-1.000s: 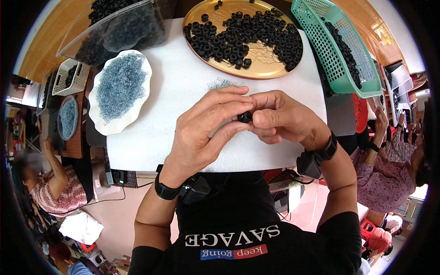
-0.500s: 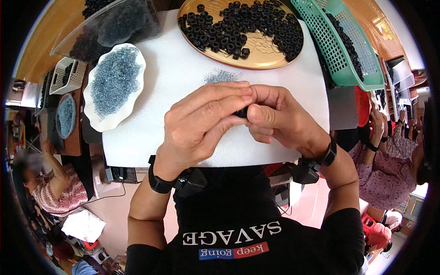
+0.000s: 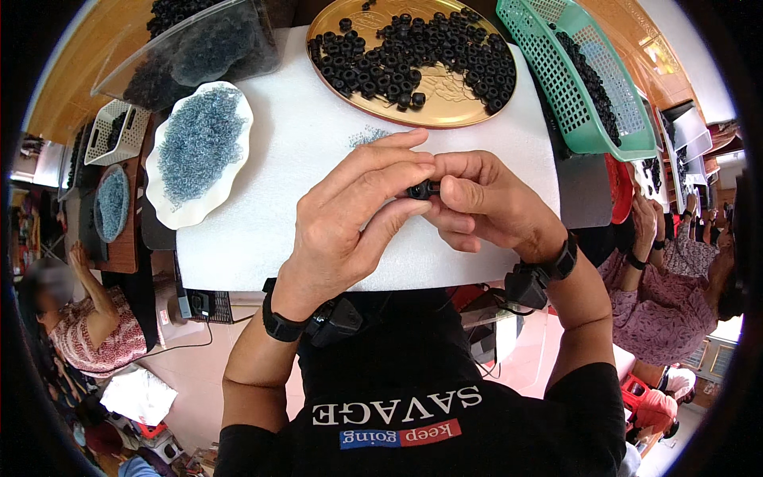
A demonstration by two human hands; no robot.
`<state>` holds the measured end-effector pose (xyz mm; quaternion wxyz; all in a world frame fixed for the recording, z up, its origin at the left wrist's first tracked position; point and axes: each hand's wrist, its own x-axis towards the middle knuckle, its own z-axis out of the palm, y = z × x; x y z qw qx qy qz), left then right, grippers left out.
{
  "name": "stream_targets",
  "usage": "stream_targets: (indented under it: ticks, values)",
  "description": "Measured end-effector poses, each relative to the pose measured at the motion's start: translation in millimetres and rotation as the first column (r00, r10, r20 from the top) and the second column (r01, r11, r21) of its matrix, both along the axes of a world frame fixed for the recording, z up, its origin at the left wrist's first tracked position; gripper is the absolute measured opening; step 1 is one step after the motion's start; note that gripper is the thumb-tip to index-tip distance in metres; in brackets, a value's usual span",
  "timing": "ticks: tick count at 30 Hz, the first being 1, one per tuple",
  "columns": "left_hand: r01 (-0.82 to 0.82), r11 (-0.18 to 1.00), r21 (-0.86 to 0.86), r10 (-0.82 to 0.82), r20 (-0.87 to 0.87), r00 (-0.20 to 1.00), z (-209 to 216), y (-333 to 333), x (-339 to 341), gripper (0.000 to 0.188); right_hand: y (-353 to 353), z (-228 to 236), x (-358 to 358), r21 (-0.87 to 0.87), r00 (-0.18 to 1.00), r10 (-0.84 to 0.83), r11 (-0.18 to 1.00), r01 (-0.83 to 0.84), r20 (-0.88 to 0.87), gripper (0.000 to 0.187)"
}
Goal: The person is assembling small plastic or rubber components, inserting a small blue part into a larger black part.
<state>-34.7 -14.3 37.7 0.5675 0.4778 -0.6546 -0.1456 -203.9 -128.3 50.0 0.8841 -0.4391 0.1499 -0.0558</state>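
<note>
Between the fingertips of both hands sits a small black round part (image 3: 420, 190), held over the white work mat (image 3: 254, 246). My left hand (image 3: 350, 211) pinches it from the left with thumb and fingers, and my right hand (image 3: 485, 195) grips it from the right. Fingers cover most of it. Just beyond my left fingers lies a small pile of clear bluish pieces (image 3: 367, 137) on the mat. Farther off, a round gold tray (image 3: 445, 87) carries many loose black ring-shaped parts (image 3: 381, 71).
To the left, a white scalloped dish (image 3: 187, 213) holds fine bluish pieces, with a clear plastic bin (image 3: 238, 40) of black parts behind it. A green basket (image 3: 584, 127) with black parts stands far right. Other people sit at tables on both sides.
My fingers have parted slightly, so more of the black part shows. Both hands remain together over the mat; the whole view has shifted a little.
</note>
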Motion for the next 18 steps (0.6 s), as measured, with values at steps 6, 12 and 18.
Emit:
stream_targets:
  ticks: [6, 12, 18]
  values:
    - [0.073, 0.997, 0.019, -0.073, 0.003, 0.997, 8, 4, 5, 0.029, -9, 6, 0, -0.089, 0.996, 0.089, 0.992, -0.086, 0.030, 0.029]
    - [0.180, 0.984, -0.010, -0.180, -0.007, 0.984, 12, 3, 6, 0.030, -11, 7, -2, -0.092, 0.988, 0.130, 0.988, -0.123, 0.081, 0.027]
    - [0.211, 0.977, -0.005, -0.211, 0.006, 0.977, 13, 3, 6, 0.029, -5, 11, -4, -0.315, 0.992, 0.123, 0.942, -0.119, -0.006, 0.030]
